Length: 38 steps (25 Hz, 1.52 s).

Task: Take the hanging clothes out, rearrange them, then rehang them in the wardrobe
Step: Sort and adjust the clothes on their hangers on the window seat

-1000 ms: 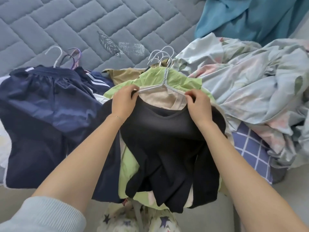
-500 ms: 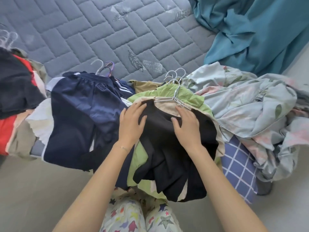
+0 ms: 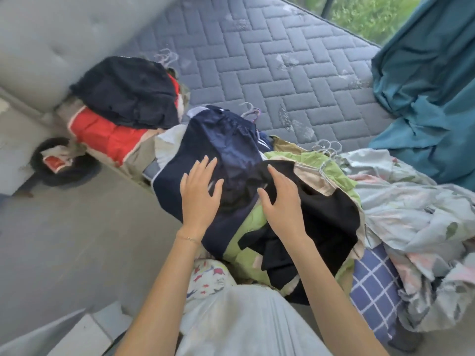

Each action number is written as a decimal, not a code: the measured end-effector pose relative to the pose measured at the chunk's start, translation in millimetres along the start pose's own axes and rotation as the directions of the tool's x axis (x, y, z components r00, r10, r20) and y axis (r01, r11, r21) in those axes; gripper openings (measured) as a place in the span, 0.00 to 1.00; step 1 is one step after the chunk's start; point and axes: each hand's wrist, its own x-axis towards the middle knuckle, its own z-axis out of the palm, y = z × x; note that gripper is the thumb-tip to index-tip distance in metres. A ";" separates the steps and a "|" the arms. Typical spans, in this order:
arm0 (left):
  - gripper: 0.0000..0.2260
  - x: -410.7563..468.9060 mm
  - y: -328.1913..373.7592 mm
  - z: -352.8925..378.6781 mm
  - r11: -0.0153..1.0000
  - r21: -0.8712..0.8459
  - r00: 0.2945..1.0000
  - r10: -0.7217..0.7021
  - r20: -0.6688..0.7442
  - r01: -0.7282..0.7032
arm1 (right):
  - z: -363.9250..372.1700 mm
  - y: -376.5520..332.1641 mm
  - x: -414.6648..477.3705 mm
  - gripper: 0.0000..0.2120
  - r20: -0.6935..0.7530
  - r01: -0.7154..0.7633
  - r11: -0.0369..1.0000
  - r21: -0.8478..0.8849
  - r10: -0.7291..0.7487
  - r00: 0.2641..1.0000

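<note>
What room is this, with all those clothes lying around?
Probably a bedroom: a bare grey quilted mattress, a padded grey headboard, and heaps of clothes on white wire hangers laid out on it.

Navy shorts (image 3: 221, 150) on hanger, spread flat at my mattress's (image 3: 282, 73) near edge, lower part draping over that edge. Just right, overlapping: black top (image 3: 331, 214) on a white hanger (image 3: 324, 168), beige lining showing at the neck, lying on a green garment (image 3: 318, 160), both hanging off the near edge. White hanger hooks (image 3: 327, 146) bunched behind the green one. Toward the left end by the headboard: a black garment (image 3: 128, 93) piled on a red one (image 3: 102, 136), hooks behind, blurry.
</note>
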 end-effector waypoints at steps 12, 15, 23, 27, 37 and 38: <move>0.25 -57.9 -132.6 -165.0 0.967 -0.027 0.931 -0.250 -0.265 0.252 | 83.5 -173.2 -6.8 0.26 0.181 0.317 0.947 -0.057 -0.303 0.936; 0.25 -60.2 -176.7 -210.6 0.966 -0.026 0.929 -0.254 -0.270 0.256 | 126.4 -224.1 -14.6 0.27 0.220 0.351 0.935 -0.049 -0.333 0.917; 0.24 -53.0 -299.4 -321.9 0.969 -0.014 0.928 -0.242 -0.284 0.248 | 231.7 -337.8 -19.6 0.25 0.230 0.382 0.923 -0.041 -0.363 0.903; 0.24 -32.6 -341.8 -350.1 0.959 -0.035 0.914 -0.277 -0.295 0.280 | 261.9 -364.8 1.2 0.26 0.227 0.369 0.926 -0.081 -0.344 0.911; 0.25 116.9 -422.2 -375.3 0.978 0.003 0.957 -0.205 -0.204 0.210 | 345.3 -416.6 130.2 0.26 0.221 0.327 0.943 -0.064 -0.306 0.926; 0.25 138.0 -429.6 -375.8 0.980 0.020 0.964 -0.189 -0.189 0.196 | 352.7 -419.0 147.8 0.26 0.226 0.316 0.946 -0.072 -0.293 0.929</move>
